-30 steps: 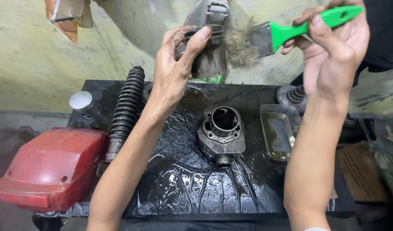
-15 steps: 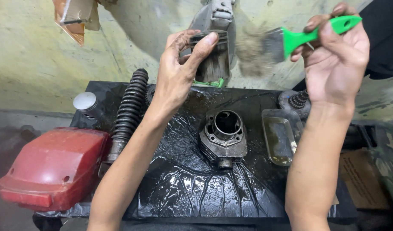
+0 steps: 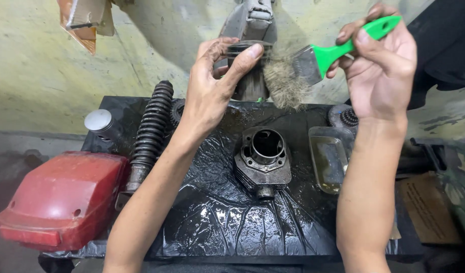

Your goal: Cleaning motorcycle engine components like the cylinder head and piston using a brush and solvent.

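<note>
left hand point(image 3: 212, 96) fingers gripped the grimy grey metal engine part point(image 3: 250, 50), raised above the finned cylinder block point(image 3: 262, 162) on the desk. right hand point(image 3: 381, 71) fingers clamped the green-handled brush point(image 3: 313, 63); bristles had swung back against the part, scrubbing ongoing.

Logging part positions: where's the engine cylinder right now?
Head view: the engine cylinder sits mid-tray on the wet black tray, bore up, between the ribbed black boot on its left and the clear rectangular dish on its right.

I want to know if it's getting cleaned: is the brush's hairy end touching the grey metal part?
Touching. The head view shows the brush bristles pressed against the grey metal part, which the left hand holds up.
</note>
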